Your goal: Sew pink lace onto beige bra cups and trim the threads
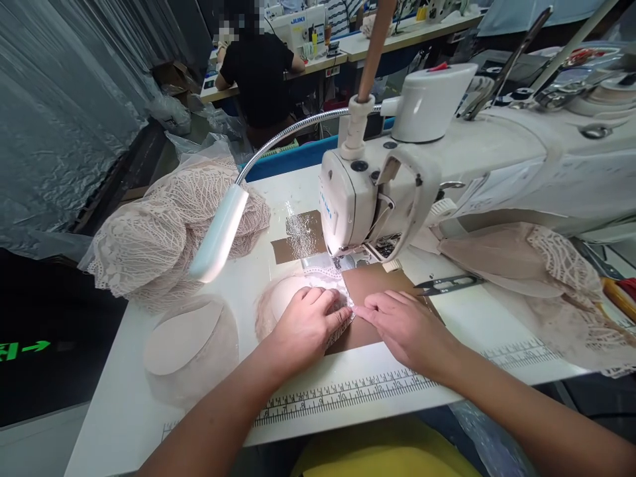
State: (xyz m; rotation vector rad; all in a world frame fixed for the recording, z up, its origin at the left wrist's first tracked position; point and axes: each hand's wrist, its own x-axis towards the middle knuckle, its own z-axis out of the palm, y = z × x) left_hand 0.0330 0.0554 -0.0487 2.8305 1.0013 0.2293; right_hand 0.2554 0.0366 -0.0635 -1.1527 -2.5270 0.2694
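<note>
a: where's the lace-edged piece (281,299)?
b: on the desk (124,397), mostly beneath the left hand (305,324). from that hand its pale rounded part shows at ten o'clock, its lace border (342,283) at one to three.
a: and the right hand (410,331)?
b: at three o'clock from the left, with a finger pointing to nine o'clock and its tip at the border. the two hands' fingertips nearly meet there.
a: so which is nearer?
b: the left, since it lies over the piece; the right only reaches the outer edge.
a: how does each grip stand?
b: left fingers bent and laid on top, right fingers partly curled. i can't tell whether either one is pinching the fabric.
a: long axis?
b: partly covered, so unsure for the whole piece. the border curves from twelve o'clock down to the fingertips, then round toward seven.
a: what's the relation that matters?
b: border to machine: the sewing machine (342,199) has its head at twelve o'clock from where the fingertips meet, just beyond the border's far end.
a: anything close by?
b: a brown sheet (380,281) lies just beside the border, and the snips (450,284) are at two o'clock from the right hand.
</note>
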